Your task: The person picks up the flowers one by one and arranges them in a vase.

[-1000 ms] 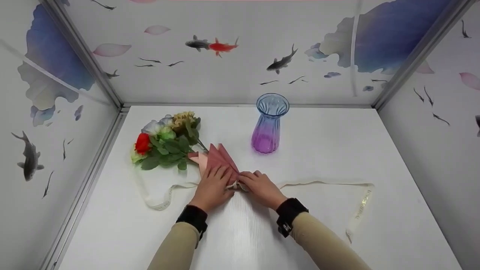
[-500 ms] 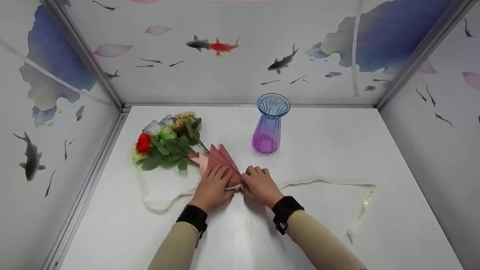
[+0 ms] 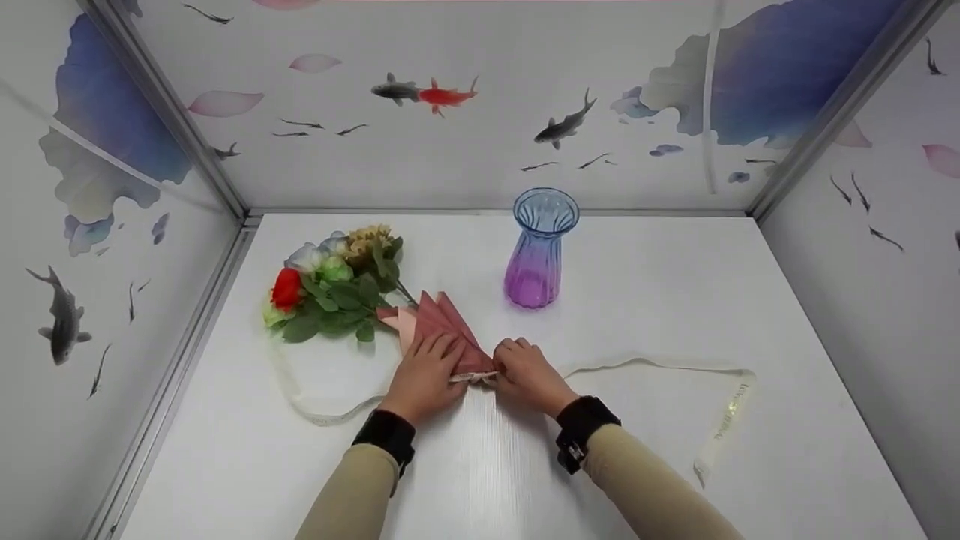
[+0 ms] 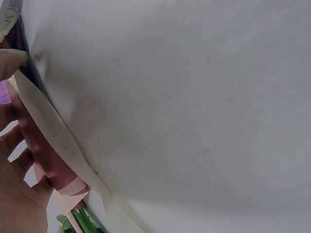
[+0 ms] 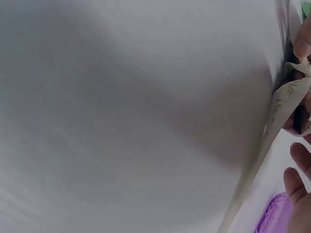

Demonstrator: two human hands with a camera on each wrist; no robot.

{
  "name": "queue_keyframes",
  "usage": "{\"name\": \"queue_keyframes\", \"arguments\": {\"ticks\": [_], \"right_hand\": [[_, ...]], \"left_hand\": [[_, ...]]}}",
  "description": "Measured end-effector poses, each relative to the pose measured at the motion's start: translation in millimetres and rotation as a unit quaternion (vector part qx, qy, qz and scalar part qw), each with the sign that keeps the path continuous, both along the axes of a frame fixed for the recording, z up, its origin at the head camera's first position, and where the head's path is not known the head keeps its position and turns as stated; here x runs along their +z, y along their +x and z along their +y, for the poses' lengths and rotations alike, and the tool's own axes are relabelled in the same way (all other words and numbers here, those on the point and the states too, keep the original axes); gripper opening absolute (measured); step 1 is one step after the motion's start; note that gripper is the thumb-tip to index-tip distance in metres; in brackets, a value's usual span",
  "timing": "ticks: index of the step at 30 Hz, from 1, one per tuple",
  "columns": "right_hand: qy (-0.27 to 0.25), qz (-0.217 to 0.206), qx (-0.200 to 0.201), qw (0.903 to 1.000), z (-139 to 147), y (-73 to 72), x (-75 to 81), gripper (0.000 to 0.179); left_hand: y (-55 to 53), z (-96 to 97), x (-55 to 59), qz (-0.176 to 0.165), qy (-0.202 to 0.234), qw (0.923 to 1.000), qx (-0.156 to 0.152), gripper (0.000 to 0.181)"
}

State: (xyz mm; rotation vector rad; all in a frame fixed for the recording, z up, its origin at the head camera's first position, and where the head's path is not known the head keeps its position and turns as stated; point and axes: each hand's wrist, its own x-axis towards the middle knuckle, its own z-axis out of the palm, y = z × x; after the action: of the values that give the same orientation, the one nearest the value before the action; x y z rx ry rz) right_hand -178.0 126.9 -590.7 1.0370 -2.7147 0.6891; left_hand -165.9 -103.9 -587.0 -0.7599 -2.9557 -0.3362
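Pink wrapping paper (image 3: 441, 322) lies folded round the stems of a flower bouquet (image 3: 337, 281). My left hand (image 3: 429, 369) grips the paper, its fingers spread over the top; the left wrist view shows these fingers (image 4: 22, 160). A cream ribbon (image 3: 322, 418) runs along the near side of the paper and out both ways. At the paper's right end my right hand (image 3: 529, 371) pinches its edge beside the gathered ribbon. In the right wrist view, lettered ribbon (image 5: 286, 99) loops around the dark paper end. Fingertips of the right hand are partly hidden.
A blue-to-purple glass vase (image 3: 536, 251) stands upright behind the right hand. The ribbon's right tail (image 3: 724, 420) bends toward the front of the white table (image 3: 660, 300). Printed panels (image 3: 480, 150) close off the back and both sides.
My right hand has shifted slightly right, and the paper's lower right edge has stretched out with it. The left hand stays in place while the ribbon's left loop has flattened.
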Motion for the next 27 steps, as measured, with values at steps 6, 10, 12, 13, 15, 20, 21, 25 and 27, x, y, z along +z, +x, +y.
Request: {"name": "queue_keyframes", "arguments": {"ticks": [6,10,12,13,15,20,21,25,27], "right_hand": [[-0.055,-0.024,0.015,0.9981,8,0.1,1.8,0.022],[-0.027,-0.052,0.007,0.9982,14,1.3,7.7,0.022],[-0.001,-0.045,0.001,0.999,17,2.0,8.0,0.026],[0.01,-0.034,-0.003,0.9994,19,2.1,8.2,0.026],[0.019,-0.011,-0.015,0.9996,23,2.3,7.6,0.023],[-0.008,0.008,-0.057,0.9983,31,1.8,7.0,0.014],[-0.014,0.005,-0.067,0.9977,32,1.3,7.1,0.014],[-0.041,-0.02,-0.107,0.9932,36,-1.1,9.6,0.01],[-0.055,-0.03,-0.126,0.9901,39,-2.6,10.7,0.007]], "left_hand": [[1.3,-0.2,0.0,0.003,0.001,1.0,-0.002,0.06],[1.2,0.6,0.7,-0.004,-0.007,1.0,0.001,0.062],[0.9,1.0,0.6,-0.01,-0.01,0.9999,0.003,0.063],[0.6,1.0,0.4,-0.012,-0.011,0.9999,0.003,0.063],[0.2,0.8,-0.2,-0.019,-0.012,0.9997,0.006,0.065],[-0.2,0.3,-2.4,-0.027,-0.007,0.9996,0.009,0.065],[-0.1,0.2,-2.4,-0.025,-0.003,0.9997,0.008,0.064],[0.2,0.2,-1.3,-0.022,0.001,0.9997,0.006,0.063],[0.2,0.4,-0.8,-0.023,0.002,0.9997,0.005,0.063]]}}
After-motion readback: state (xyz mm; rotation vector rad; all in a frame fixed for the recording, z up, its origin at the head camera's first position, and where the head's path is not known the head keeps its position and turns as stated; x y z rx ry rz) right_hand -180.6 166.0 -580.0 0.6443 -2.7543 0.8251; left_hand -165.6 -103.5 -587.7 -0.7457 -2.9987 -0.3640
